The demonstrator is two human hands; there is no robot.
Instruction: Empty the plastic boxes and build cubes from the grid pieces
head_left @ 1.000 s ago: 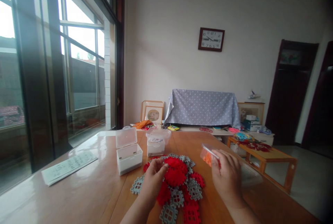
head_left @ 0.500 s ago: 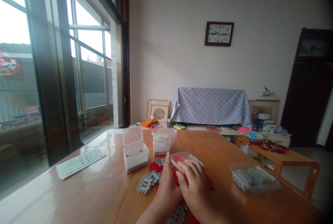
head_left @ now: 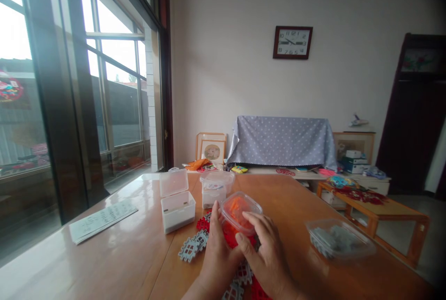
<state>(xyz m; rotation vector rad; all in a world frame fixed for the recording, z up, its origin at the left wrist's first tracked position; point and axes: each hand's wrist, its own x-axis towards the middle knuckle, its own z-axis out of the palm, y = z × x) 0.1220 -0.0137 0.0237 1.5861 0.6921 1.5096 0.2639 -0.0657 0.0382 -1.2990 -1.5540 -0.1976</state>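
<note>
A clear plastic container (head_left: 240, 202) with orange pieces inside is held between my two hands, tilted above the pile. My left hand (head_left: 219, 249) lies along its left side with the thumb side up. My right hand (head_left: 268, 253) curls around its right side, fingertips at the rim. Beneath and around my hands are red plastic interlocking pieces (head_left: 202, 224) and grey ones (head_left: 188, 250). More grey pieces (head_left: 232, 292) lie near my wrists. The underside of the container is hidden by my hands.
On the brown table (head_left: 139, 272), a white box with its lid up (head_left: 177, 214) stands beside a lidded clear box (head_left: 213, 196). Paper sheets (head_left: 104, 220) lie at the left. A clear container of grey pieces (head_left: 337, 239) sits at the right. A wooden bench (head_left: 386, 221) stands beyond.
My hands have moved apart slightly and the container has tipped, so its orange contents show more plainly. The view has shifted slightly.
</note>
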